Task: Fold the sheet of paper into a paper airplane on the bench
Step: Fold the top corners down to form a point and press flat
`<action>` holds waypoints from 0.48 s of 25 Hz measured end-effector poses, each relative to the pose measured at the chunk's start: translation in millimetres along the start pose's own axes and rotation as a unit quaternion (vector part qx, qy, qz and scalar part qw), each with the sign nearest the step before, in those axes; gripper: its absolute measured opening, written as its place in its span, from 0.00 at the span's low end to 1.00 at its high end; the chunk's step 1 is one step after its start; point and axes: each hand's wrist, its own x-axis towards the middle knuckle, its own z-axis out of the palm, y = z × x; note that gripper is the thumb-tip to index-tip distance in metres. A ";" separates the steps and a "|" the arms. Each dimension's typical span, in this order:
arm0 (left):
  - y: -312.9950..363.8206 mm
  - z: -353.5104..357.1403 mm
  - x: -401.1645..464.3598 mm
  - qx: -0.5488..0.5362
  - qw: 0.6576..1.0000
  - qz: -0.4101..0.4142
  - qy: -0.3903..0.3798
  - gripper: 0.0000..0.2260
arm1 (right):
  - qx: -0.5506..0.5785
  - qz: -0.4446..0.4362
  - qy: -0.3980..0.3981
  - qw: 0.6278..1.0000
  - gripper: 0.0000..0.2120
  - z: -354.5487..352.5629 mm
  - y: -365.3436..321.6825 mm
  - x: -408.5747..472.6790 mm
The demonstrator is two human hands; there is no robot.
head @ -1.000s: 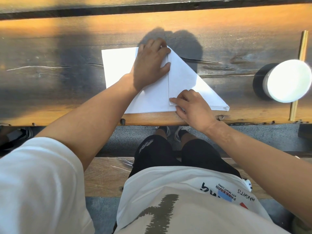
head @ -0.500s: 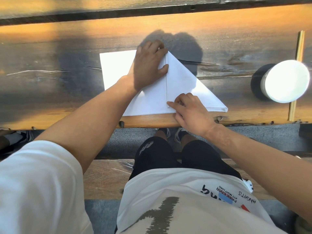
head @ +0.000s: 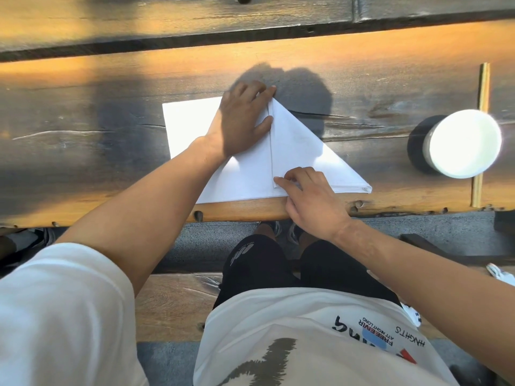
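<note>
1. Sheet of paper (head: 301, 146) lies on the counter (head: 83, 151) near its front edge, one corner folded into a triangle.
2. Left hand (head: 242, 121), flat and released, pins the far end; right hand (head: 309, 196) presses curled fingertips on the flap's near corner, likely aligning it.
3. Since a second ago, the right fingertips have slid toward the centre crease.

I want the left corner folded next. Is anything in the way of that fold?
Only the left hand itself: it lies flat on the paper, covering part of the unfolded left side. The white cup sits well off to the right.
</note>
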 end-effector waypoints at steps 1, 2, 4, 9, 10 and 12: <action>0.0 -1.5 -0.4 -0.012 1.000 0.001 0.000 0.24 | 0.001 0.004 -0.004 1.000 0.21 -2.5 0.7 3.3; -0.1 -3.0 -0.7 -0.023 1.000 0.005 0.001 0.24 | 0.000 0.008 -0.012 1.000 0.21 -4.3 1.2 6.2; -1.0 -4.3 -1.0 -0.034 0.999 0.013 0.003 0.24 | -0.004 0.009 -0.024 1.000 0.22 -5.9 1.9 10.2; -2.0 0.5 0.9 -0.038 0.999 0.015 0.028 0.29 | -0.007 0.002 -0.035 0.999 0.22 -5.3 3.1 12.5; -2.0 0.9 1.6 -0.041 0.998 0.015 0.034 0.30 | -0.005 0.001 -0.030 1.000 0.22 -5.0 4.0 13.4; 0.7 -1.9 0.8 -0.068 0.996 0.017 0.048 0.32 | 0.017 -0.006 -0.013 1.000 0.19 -5.5 4.6 14.9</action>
